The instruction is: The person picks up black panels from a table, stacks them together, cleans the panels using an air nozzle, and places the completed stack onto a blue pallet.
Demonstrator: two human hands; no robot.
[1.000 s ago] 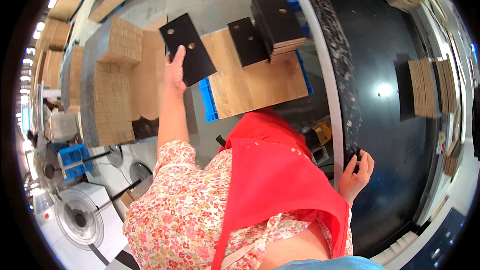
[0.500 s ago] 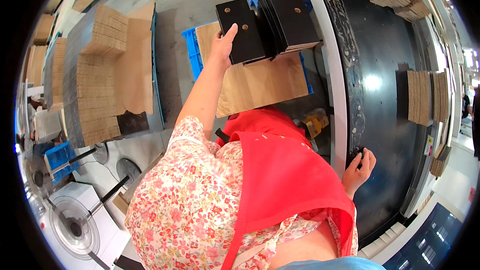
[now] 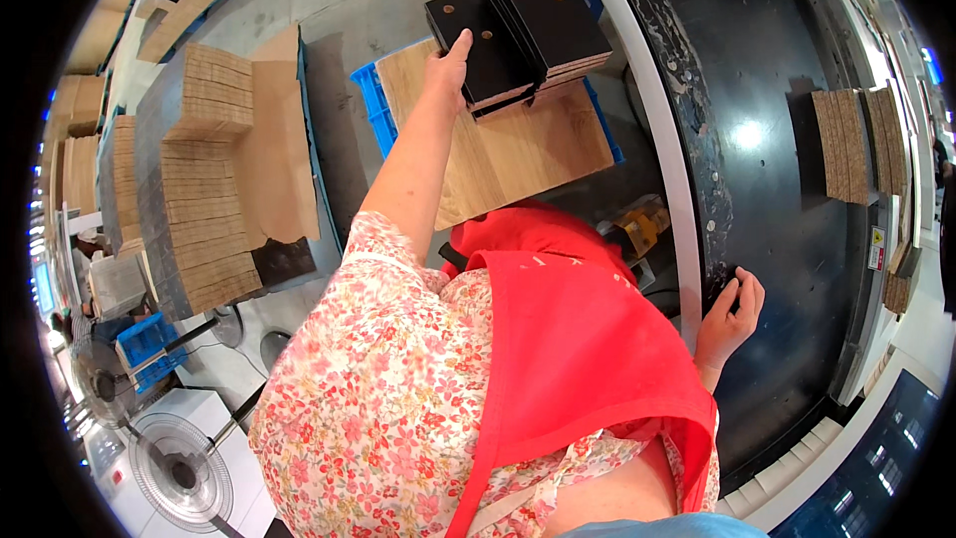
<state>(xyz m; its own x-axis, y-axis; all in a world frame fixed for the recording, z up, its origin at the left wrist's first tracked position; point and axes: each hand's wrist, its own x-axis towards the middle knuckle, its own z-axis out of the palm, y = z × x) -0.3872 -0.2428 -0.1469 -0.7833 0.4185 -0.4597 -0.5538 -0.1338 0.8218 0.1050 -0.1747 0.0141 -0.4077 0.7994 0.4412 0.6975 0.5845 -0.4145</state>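
Note:
My left hand (image 3: 448, 75) grips the left edge of a black board (image 3: 486, 50), thumb on top and the other fingers out of sight. Two round brown-rimmed holes show in the board's face. Right beside it rises a taller stack of black boards (image 3: 553, 15) with brown edges, and both rest on a wood-grain panel (image 3: 528, 154). Over at the right, my right hand (image 3: 732, 319) rests by the near edge of a dark worktable (image 3: 772, 269). Its fingers are curled together over small dark bits; what they hold, if anything, cannot be made out.
A blue plastic pallet (image 3: 373, 110) sticks out under the wood-grain panel. To the left stands a pallet with stacked brown-edged boards (image 3: 204, 199). Further board stacks (image 3: 841, 144) stand along the worktable's far side. Floor fans (image 3: 181, 473) are at lower left.
The left-hand board now sits lower and more squarely against the taller stack, my left hand still on it. The view has shifted slightly. My right hand stays by the worktable edge.

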